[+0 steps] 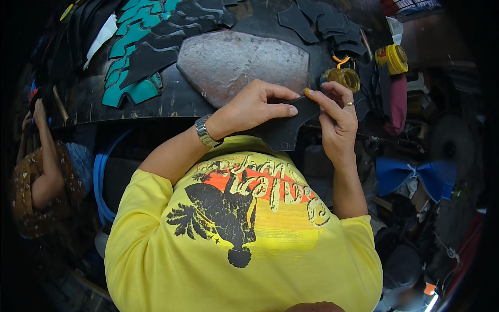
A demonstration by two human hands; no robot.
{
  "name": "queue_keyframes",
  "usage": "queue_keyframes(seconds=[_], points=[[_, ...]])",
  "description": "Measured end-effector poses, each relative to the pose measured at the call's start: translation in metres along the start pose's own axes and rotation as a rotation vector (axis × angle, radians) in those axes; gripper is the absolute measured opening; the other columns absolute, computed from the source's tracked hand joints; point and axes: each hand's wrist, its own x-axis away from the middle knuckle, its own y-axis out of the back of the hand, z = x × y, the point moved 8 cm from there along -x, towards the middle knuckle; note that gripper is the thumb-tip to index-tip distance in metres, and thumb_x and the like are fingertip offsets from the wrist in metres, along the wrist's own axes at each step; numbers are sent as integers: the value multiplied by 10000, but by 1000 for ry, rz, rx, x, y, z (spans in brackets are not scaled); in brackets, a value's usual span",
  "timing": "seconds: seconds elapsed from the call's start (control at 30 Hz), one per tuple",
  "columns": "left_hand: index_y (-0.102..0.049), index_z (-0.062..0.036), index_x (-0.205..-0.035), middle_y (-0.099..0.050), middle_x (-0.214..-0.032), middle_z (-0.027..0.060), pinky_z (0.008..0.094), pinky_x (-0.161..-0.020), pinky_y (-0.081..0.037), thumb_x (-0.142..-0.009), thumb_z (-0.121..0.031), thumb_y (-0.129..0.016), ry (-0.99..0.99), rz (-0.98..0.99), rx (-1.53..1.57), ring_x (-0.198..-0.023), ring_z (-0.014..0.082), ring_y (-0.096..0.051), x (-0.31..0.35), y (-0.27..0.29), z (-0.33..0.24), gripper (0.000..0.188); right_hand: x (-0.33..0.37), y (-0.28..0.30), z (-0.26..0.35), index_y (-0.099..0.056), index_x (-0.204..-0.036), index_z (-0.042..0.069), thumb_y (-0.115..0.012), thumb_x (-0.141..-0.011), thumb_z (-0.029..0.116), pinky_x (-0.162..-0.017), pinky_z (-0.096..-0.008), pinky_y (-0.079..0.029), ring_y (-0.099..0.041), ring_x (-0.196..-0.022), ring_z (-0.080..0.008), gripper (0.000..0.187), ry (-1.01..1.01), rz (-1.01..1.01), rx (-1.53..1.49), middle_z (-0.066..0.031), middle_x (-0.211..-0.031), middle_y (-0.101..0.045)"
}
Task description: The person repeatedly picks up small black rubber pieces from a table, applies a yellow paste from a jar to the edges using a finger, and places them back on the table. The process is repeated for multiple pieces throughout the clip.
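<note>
While a black cut leather piece (283,130) is pinched between the left hand (254,106) and right hand (338,122) at the bench (156,101) edge, its upper edge seems worked; next, a steady grip is called for, glue pot (344,78) at one o'clock.

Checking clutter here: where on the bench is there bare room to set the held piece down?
Bare: the grey stone slab, just beyond both hands, left hand and right hand, holding the black cut piece. Crowded: teal and black cutouts left, black pieces and glue jar right.
</note>
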Motion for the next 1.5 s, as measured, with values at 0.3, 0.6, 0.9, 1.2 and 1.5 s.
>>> queue_keyframes(seconds=[0.3, 0.6, 0.9, 1.2, 1.5], points=[[-678, 20, -1207, -727, -1016, 63, 223, -772, -560, -919, -96, -701, 128, -9, 302, -845, 85, -685, 2, 5, 6, 311, 21, 16, 18, -780, -1060, 149, -677, -726, -129, -858, -342, -486, -593, -970, -279, 447, 235, -86, 320, -118, -1142, -602], [-672, 29, -1213, -728, -1019, 71, 220, -762, -568, -925, -98, -694, 107, -62, 246, -841, 88, -689, -2, 4, 5, 316, 16, 10, 12, -739, -1180, 125, -636, -704, -171, -894, -361, -502, -576, -1027, -272, 570, 171, -156, 256, -129, -1212, -586], [-667, 35, -1207, -726, -1015, 75, 230, -746, -576, -933, -102, -681, 75, -87, 370, -822, 95, -692, -2, 4, 6, 307, 21, 0, 15, -736, -1188, 142, -676, -705, -132, -853, -378, -491, -598, -1000, -280, 559, 302, -150, 401, -123, -1180, -609], [-643, 45, -1216, -720, -1015, 85, 245, -728, -597, -945, -118, -669, 70, -71, 457, -815, 113, -705, -7, 8, 9, 317, 24, -7, 19, -770, -1107, 142, -706, -710, -101, -783, -363, -486, -610, -920, -269, 470, 324, -66, 264, -106, -1120, -628], [-630, 49, -1226, -727, -997, 101, 250, -720, -606, -956, -105, -647, 89, -73, 549, -807, 122, -716, -13, 15, 13, 311, 42, 2, 22, -784, -1057, 136, -720, -709, -87, -745, -379, -493, -615, -875, -285, 419, 361, -20, 176, -122, -1058, -642]])
